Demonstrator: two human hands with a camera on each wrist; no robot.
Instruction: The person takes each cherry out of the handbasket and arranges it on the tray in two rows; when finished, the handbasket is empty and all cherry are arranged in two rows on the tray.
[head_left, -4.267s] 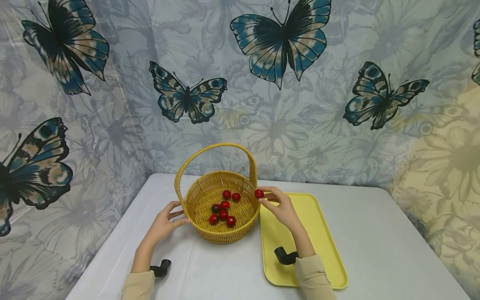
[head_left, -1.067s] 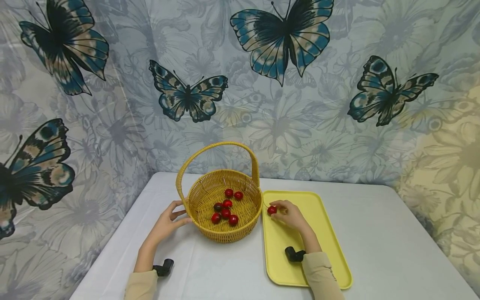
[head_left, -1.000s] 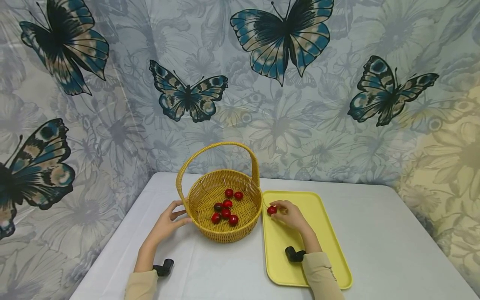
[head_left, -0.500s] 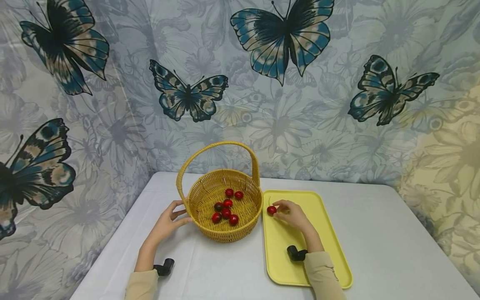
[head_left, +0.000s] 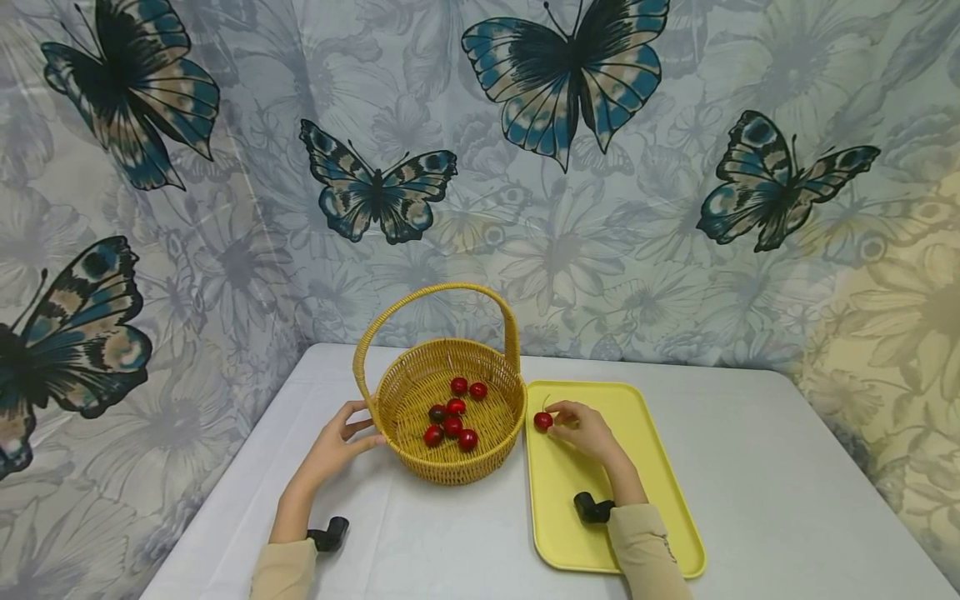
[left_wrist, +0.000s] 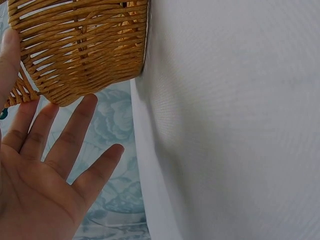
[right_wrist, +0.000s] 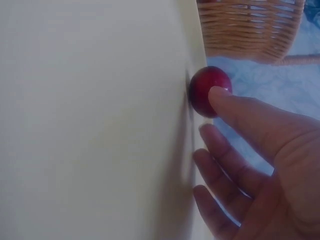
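Observation:
On the yellow tray (head_left: 600,533), near its left edge, lies a red cherry (head_left: 543,422) with a thin stem. My right hand (head_left: 585,432) is beside it, over the tray. In the right wrist view the thumb (right_wrist: 240,107) overlaps the cherry, and three other fingers are extended below it; whether the thumb presses the cherry is unclear. The wicker basket (head_left: 450,473) stands left of the tray, with several cherries (head_left: 452,427) inside. My left hand (head_left: 330,446) steadies the basket's left side, its fingers spread and fairly straight against the wicker in the left wrist view.
The basket's tall arched handle (head_left: 453,287) rises above its rim. A white cloth (head_left: 772,467) covers the table. Behind stands a backdrop (head_left: 600,325) printed with butterflies and flowers. Each wrist wears a black camera mount (head_left: 592,507).
The right hand carried the cherry from beside the basket's rim down to the tray, then drew back slightly right. The cherry's stem has swung from left to right. The left hand stays at the basket.

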